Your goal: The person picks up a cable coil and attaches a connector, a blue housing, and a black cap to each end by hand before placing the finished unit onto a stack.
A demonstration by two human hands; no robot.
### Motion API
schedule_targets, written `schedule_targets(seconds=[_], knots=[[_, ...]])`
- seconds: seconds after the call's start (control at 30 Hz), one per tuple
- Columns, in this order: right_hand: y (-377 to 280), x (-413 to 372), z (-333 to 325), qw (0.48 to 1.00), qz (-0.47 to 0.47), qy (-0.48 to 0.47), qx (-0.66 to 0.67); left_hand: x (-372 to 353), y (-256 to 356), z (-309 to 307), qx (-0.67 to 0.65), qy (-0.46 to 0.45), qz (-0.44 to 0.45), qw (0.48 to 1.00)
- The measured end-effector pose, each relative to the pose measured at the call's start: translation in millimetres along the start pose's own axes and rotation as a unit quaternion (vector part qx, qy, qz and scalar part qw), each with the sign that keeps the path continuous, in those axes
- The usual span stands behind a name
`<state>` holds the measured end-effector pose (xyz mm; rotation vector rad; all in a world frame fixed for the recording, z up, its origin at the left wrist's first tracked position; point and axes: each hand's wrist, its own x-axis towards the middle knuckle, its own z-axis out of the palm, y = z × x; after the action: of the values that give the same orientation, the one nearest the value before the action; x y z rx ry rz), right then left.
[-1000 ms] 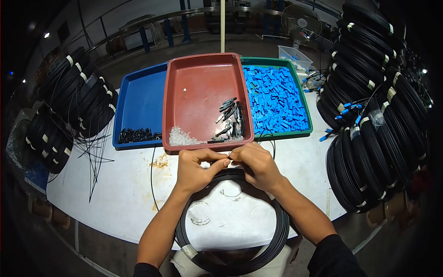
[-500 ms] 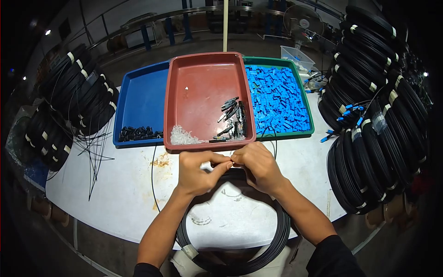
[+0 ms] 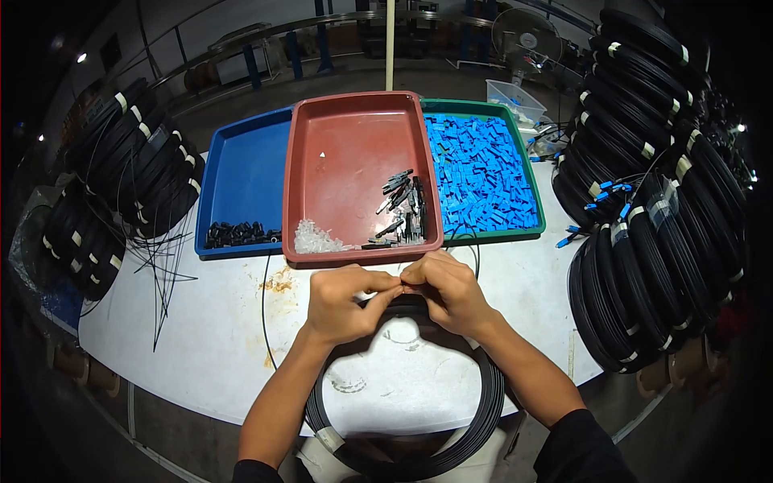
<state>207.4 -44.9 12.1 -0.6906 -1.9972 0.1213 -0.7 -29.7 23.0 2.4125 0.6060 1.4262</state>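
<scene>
Left hand and right hand, fingertips pinched together, above black cable coil

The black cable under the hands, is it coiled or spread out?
Coiled. The black cable lies as one round bundle on the white table, with a pale band around its strands at the near edge.

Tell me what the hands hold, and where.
Left hand and right hand pinch something tiny between fingertips, over the black cable coil; cannot tell what.

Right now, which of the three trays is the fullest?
The green tray, rightmost, is covered with blue pieces. The red tray and blue tray hold only small clusters near their front edges.
</scene>
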Motion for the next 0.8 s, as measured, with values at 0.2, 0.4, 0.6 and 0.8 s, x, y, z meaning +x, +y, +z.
schedule_targets(seconds=[0.2,0.4,0.6,0.8], knots=[[-3.6,2.5,-6.4,0.993,-0.082,-0.013,-0.09,-1.7,-1.3,3.7,-0.237,-0.016,-0.254,0.938],[-3.0,4.0,-12.0,0.915,0.319,-0.117,0.219,3.9,-2.8,1.4,0.199,-0.039,0.232,0.951],[-3.7,3.6,-3.9,1.0,-0.016,-0.013,-0.009,-3.1,-0.3,2.5,-0.119,0.029,-0.176,0.977],[-7.8,0.9,-8.4,0.989,-0.084,-0.017,-0.119,2.5,-2.9,0.8,-0.068,-0.013,-0.035,0.997]])
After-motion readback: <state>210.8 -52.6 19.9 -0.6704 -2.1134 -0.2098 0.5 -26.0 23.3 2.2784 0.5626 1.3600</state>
